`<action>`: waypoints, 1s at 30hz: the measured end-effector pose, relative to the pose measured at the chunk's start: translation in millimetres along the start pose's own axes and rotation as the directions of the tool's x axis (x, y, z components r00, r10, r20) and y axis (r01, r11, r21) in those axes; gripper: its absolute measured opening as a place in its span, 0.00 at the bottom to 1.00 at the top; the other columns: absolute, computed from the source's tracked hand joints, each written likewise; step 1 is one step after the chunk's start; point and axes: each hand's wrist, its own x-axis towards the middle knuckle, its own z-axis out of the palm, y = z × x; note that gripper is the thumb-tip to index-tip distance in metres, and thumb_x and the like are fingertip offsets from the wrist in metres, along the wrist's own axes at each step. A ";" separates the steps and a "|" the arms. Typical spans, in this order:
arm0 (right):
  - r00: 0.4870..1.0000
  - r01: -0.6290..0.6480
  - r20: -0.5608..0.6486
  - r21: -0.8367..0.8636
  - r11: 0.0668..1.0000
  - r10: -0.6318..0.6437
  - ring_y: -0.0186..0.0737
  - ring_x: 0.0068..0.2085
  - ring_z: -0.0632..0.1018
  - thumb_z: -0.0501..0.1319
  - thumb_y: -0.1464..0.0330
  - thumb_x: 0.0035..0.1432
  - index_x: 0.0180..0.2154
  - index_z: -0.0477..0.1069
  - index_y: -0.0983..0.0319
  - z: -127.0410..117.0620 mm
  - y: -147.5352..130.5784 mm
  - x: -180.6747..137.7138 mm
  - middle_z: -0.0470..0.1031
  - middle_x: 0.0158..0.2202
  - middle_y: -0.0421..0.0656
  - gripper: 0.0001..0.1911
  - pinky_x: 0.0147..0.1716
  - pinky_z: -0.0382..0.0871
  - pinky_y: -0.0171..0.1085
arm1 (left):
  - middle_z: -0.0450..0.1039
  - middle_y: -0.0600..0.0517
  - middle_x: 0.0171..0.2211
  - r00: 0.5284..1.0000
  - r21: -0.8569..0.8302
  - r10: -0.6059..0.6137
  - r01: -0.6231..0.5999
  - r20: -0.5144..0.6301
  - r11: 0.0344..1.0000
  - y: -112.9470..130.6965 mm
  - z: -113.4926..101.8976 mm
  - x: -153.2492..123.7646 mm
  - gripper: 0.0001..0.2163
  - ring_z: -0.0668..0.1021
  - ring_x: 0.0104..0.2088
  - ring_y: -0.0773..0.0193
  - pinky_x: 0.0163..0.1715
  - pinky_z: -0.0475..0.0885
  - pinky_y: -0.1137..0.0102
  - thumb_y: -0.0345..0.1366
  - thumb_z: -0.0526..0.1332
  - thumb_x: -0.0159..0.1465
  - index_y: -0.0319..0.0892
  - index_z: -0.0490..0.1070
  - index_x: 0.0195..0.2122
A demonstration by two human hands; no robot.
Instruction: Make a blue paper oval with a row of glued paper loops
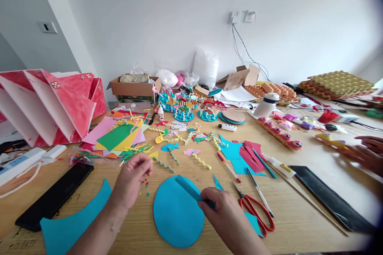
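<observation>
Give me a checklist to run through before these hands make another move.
1. Blue strip in the right hand: ok, pinched between thumb and fingers.
2. Strip touching the blue disc: cannot tell; it overlaps the disc in this view.
3. Left hand holding nothing: cannot tell; its fingers are curled in.
4. Red-handled scissors set down: ok, lying on the table.
5. Loose bits tidied: not ok; small paper bits lie beside the disc.
</observation>
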 end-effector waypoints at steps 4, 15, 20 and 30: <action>0.999 0.031 0.028 -0.043 0.999 -0.030 0.36 0.30 0.74 0.56 0.72 0.52 0.27 0.72 0.60 -1.6 -2.5 -2.8 0.75 0.27 0.39 0.07 0.28 0.56 0.32 | 0.70 0.52 0.37 0.921 0.351 -0.001 -0.148 0.390 0.925 18.0 3.4 -4.1 0.11 0.71 0.38 0.63 0.39 0.65 0.72 0.37 0.61 0.56 0.44 0.70 0.40; 0.995 0.082 0.067 -0.151 0.985 -0.073 0.36 0.32 0.75 0.57 0.71 0.54 0.28 0.73 0.59 0.6 -9.6 -4.6 0.76 0.28 0.39 0.07 0.28 0.56 0.32 | 0.71 0.55 0.27 0.664 0.632 -0.142 -0.591 0.734 0.502 13.2 37.0 -4.8 0.05 0.72 0.32 0.66 0.31 0.61 0.74 0.28 0.60 0.57 0.41 0.69 0.25; 0.993 0.084 0.099 -0.172 0.982 -0.068 0.36 0.30 0.75 0.56 0.72 0.53 0.28 0.74 0.58 -10.1 -5.9 -4.0 0.77 0.27 0.38 0.08 0.27 0.56 0.32 | 0.71 0.56 0.26 0.673 0.634 -0.133 -0.587 0.728 0.503 13.1 33.5 -6.1 0.05 0.72 0.31 0.67 0.31 0.60 0.74 0.28 0.59 0.58 0.41 0.69 0.25; 0.994 0.063 0.103 -0.249 0.967 -0.038 0.39 0.29 0.75 0.56 0.70 0.54 0.26 0.73 0.57 -22.9 10.7 -6.0 0.77 0.27 0.40 0.09 0.25 0.54 0.34 | 0.66 0.55 0.22 0.748 0.663 -0.165 -0.435 0.643 0.609 18.1 14.8 -0.5 0.07 0.69 0.26 0.66 0.26 0.56 0.74 0.30 0.58 0.57 0.41 0.69 0.21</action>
